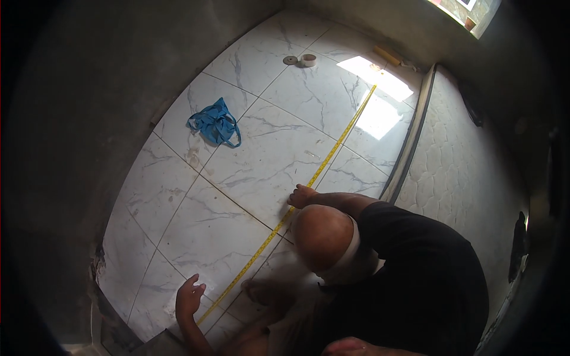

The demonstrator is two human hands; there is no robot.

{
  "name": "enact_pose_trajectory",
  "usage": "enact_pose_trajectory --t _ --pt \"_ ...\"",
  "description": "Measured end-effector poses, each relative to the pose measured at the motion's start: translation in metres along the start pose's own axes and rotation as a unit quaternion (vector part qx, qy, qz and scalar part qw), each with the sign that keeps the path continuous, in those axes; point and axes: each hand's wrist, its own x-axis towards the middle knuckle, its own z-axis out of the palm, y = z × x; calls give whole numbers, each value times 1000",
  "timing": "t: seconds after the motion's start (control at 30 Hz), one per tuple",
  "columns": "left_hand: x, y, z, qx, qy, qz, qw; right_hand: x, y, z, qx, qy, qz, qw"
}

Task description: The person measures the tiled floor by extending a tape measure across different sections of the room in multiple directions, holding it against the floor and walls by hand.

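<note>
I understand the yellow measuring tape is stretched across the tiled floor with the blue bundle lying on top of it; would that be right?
Not quite: in the head view, the blue bundle lies on the tiled floor, apart from the measuring tape, which is indeed stretched out.

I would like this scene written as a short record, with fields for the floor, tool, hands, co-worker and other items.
floor: white marble-look tiles
tool: yellow measuring tape, stretched across the tiles
left hand: open, beside the tape's lower part, nothing seen in it
right hand: apparently the one at the bottom edge, partly cut off; hold unclear
co-worker: person in black shirt, bent over, one hand at the tape
loose items: crumpled blue fabric with straps; small disc beside a tape roll
right side: quilted mattress
</note>
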Motion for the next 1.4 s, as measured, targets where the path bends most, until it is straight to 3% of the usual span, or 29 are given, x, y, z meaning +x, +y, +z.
enact_pose_trajectory --t 0.13,0.2,0.27,0.3,0.33,0.37,0.43,0.57,0.63,0.73,1.4 --pt "-5 6 0 19 10 -8 1000 -1 -1 -13 27 0 -2 1000" --pt "-7 12 4 79 17 24 996 -1 -6 -20 4 -13 16 1000" --pt "-20 62 4 233 10 31 972 3 -2 1 -72 72 -17 995" --pt "-25 77 13 264 38 77 961 5 0 4 -68 57 -23 996" --pt "-28 99 18 257 25 111 960 5 0 3 -90 71 -31 993" --pt "-25 87 42 207 106 241 942 6 1 5 -100 64 -39 992" --pt "-32 106 70 185 154 342 908 9 0 4 -117 57 -46 990" --pt "-53 137 78 220 111 350 904 6 2 1 -135 58 -69 987" --pt "-62 139 70 217 149 370 891 5 3 0 -139 58 -76 986" --pt "-66 135 66 129 321 443 827 4 3 0 -142 51 -93 984" --pt "-52 121 78 129 324 428 833 11 2 4 -178 56 -159 969"
